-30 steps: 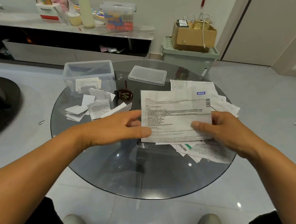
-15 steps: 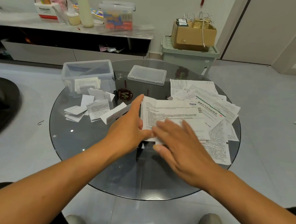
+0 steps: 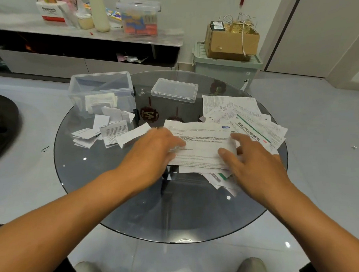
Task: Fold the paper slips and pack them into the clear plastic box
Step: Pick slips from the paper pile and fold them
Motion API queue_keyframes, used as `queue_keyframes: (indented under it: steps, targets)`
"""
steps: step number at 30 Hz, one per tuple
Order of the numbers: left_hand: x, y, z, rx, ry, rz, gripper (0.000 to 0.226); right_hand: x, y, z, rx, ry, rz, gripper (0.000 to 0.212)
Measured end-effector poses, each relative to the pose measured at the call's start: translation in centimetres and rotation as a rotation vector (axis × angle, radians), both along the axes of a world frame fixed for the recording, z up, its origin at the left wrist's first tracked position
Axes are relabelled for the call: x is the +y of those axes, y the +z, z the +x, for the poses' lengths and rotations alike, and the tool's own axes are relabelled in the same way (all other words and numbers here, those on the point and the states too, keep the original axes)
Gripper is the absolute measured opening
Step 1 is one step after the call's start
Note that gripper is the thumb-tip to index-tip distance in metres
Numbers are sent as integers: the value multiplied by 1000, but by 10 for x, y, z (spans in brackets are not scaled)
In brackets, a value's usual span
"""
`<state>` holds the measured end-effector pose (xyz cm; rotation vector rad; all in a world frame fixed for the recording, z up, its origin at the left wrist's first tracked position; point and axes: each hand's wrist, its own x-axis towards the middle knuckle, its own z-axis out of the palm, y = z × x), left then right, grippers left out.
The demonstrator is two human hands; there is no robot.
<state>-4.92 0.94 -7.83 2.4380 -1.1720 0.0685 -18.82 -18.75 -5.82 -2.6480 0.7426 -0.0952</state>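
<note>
Right now both my hands are on one printed paper slip (image 3: 202, 144) lying just past the middle of the round glass table (image 3: 119, 203). My left hand (image 3: 152, 156) lies over the slip's left end with the fingers bent down onto it, pressing it; whether they actually grip the edge I cannot tell, since the fingertips are blurred. My right hand (image 3: 252, 161) is at the slip's right end, thumb on top of the sheet near its lower edge and the index finger stretched toward its upper right corner; the other fingers are loosely spread over the pile of unfolded leaflets (image 3: 252, 119) that fans out toward three o'clock and lies under the slip. Toward ten o'clock a heap of folded slips (image 3: 103, 131) sits on the glass, touching the front of the clear plastic box (image 3: 101, 92) at eleven o'clock, which stands open with a few folded papers inside. Its lid (image 3: 174, 90) lies at twelve o'clock, just beside the box.
</note>
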Motion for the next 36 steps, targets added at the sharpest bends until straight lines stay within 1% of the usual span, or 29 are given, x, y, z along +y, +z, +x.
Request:
queue_keyframes:
  steps: [2,4,5,8,9,11,13,16,18,22,24,26,28,29,30,31,32,33,34,36]
  targets:
    - [-2,-3,-3,58,-120,31,31,-2,6,3,-121,-47,210,56]
    - [-2,-2,-6,98,-184,62,30,-2,8,6,-207,-79,316,59]
    - [-2,-1,-8,107,-194,77,35,-1,8,7,-250,-85,349,61]
    - [-3,-1,-14,65,-156,146,74,3,10,8,-375,-86,434,63]
    - [-4,-1,-17,46,-135,153,81,5,9,9,-404,-82,442,62]
    - [-7,-2,-21,38,-86,130,83,10,9,10,-414,-69,421,57]
    - [-10,-3,-23,49,-46,93,77,13,8,11,-393,-52,333,54]
    - [-11,-5,-22,54,-34,40,61,13,9,12,-306,-47,112,51]
    - [-11,-6,-21,50,-46,39,54,10,11,12,-278,-39,-4,49]
    - [-12,-9,-18,41,-69,39,58,9,12,13,-239,-16,-89,49]
    - [-12,-10,-16,15,-80,28,63,11,11,13,-232,-2,-15,50]
    - [-12,-9,-15,-37,-97,22,68,12,11,13,-282,0,191,53]
    - [-12,-9,-16,-99,-123,9,66,14,14,11,-326,3,392,56]
    - [-11,-9,-18,-113,-131,-3,60,16,16,10,-350,21,476,57]
    - [-11,-9,-19,-117,-131,-30,49,19,19,7,-374,51,553,58]
    - [-11,-8,-21,-108,-119,-56,34,22,21,6,-394,86,617,59]
    - [-10,-9,-21,-90,-101,-76,19,24,22,4,-407,121,652,60]
    - [-9,-7,-20,-62,-76,-83,15,24,21,3,-411,150,648,61]
    - [-7,-7,-19,-14,-59,-86,16,22,20,4,-411,162,610,62]
    - [0,-3,-15,164,-69,-88,13,11,18,7,-374,153,476,71]
